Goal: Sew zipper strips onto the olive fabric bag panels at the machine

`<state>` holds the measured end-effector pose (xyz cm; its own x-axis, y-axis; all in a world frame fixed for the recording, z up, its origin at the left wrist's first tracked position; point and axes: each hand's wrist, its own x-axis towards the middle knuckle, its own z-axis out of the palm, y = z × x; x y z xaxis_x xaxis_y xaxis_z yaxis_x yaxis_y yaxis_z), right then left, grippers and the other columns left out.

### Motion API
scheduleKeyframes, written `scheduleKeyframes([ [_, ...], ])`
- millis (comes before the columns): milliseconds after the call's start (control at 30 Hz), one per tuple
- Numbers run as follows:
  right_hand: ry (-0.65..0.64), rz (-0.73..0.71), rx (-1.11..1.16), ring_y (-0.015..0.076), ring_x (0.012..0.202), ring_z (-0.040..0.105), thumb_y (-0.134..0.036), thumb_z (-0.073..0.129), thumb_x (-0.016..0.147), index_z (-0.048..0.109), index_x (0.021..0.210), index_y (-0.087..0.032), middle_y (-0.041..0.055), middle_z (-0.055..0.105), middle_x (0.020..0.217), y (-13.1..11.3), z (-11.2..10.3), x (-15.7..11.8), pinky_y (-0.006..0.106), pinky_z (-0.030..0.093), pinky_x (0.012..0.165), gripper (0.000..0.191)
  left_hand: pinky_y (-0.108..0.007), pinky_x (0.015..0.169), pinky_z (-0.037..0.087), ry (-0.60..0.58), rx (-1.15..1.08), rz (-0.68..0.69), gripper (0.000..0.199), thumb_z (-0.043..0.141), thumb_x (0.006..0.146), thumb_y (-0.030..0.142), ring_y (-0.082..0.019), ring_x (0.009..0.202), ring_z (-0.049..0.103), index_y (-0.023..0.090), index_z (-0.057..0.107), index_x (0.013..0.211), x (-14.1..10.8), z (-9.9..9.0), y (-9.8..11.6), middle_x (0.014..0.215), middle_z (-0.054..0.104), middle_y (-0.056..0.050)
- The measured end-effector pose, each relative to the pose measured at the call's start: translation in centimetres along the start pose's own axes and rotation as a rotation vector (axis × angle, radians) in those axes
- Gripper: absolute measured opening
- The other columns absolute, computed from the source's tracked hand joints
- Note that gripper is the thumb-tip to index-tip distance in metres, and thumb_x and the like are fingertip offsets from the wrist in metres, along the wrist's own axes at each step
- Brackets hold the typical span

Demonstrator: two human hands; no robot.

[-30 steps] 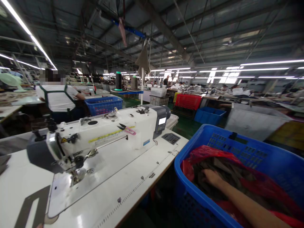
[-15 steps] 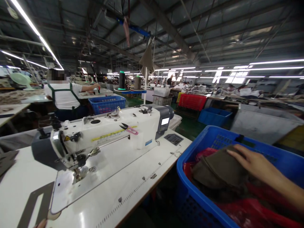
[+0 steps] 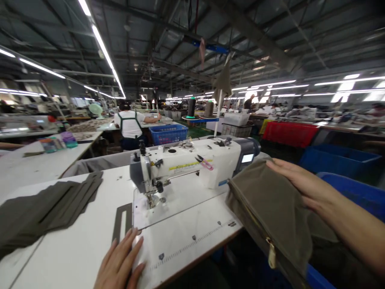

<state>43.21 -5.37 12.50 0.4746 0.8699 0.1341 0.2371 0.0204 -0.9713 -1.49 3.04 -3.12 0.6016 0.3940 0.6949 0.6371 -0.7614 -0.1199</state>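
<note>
Right hand is gripping olive zippered fabric piece, fingers on top; left hand is lying flat, fingers together, on table.

This is looking like a big garment factory floor: a white sewing machine is sitting on a long white table, with cut pieces of olive cloth lying stacked beside it. Rows of similar tables are stretching back under strip lights and a bare metal roof (people are working at several of them), and blue crates are standing between the rows.
</note>
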Motion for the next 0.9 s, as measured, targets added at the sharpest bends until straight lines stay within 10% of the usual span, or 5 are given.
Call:
scheduleKeyframes([
  [200,-0.218,0.134,-0.010,0.0251,0.069,0.065,-0.058,0.064,0.061,0.057,0.074,-0.019,0.0072,0.068,0.072,9.5,9.5,1.4,0.036,0.051,0.066,0.041,-0.046,0.101,0.039,-0.160,-0.059,-0.040,0.035,0.042,0.090,0.018,-0.024,0.122,0.045,0.019,0.048,0.124,2.3,-2.4,4.0,0.132,0.049,-0.009],
  [367,-0.207,0.111,-0.118,0.0251,0.072,0.064,-0.059,0.059,0.064,0.056,0.072,-0.020,0.0062,0.068,0.073,13.3,10.6,1.7,0.034,0.050,0.065,0.040,-0.048,0.108,0.028,-0.312,-0.252,0.004,0.031,0.039,0.091,0.013,-0.020,0.124,0.043,0.022,0.053,0.118,4.9,0.0,5.7,0.130,0.052,-0.004],
  [600,-0.148,0.057,-0.202,0.0278,0.075,0.064,-0.059,0.054,0.066,0.055,0.072,-0.021,0.0064,0.067,0.072,12.6,10.4,1.6,0.037,0.050,0.069,0.038,-0.061,0.108,0.006,-0.605,-0.468,0.016,0.072,0.052,0.078,0.064,-0.033,0.127,0.036,0.022,0.038,0.134,11.1,2.6,8.1,0.135,0.046,-0.007],
  [900,-0.468,0.159,0.032,0.0286,0.091,0.063,-0.055,0.067,0.059,0.057,0.094,-0.018,0.0097,0.068,0.093,8.8,15.6,-0.7,0.040,0.049,0.082,0.052,-0.059,0.110,0.004,-0.584,-0.203,-0.174,0.070,0.054,0.074,0.065,-0.034,0.123,0.041,0.016,0.050,0.124,9.2,1.1,5.3,0.125,0.054,-0.012],
])
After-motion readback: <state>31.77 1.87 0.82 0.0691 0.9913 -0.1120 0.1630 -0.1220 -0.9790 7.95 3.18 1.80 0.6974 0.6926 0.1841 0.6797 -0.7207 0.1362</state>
